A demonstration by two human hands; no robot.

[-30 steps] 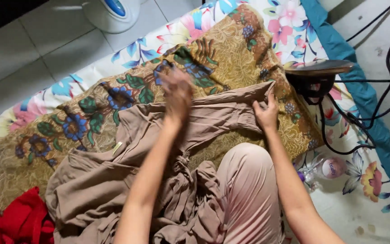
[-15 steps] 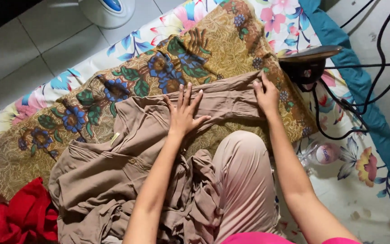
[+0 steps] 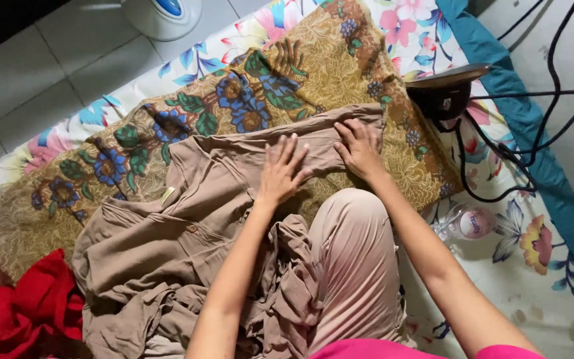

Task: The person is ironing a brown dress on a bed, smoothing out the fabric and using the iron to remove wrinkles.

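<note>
Brown sleeve (image 3: 280,149) runs left-right at frame centre; left hand (image 3: 280,171) and right hand (image 3: 361,147) press flat, grips open, holding nothing.

iron (image 3: 448,93) upper right, black cord (image 3: 533,143) looping beside it | white fan base (image 3: 161,14) top edge on tiled floor (image 3: 28,73) | red cloth (image 3: 31,309) lower left | clear bottle (image 3: 466,223) right of centre on floral sheet (image 3: 539,266)
</note>
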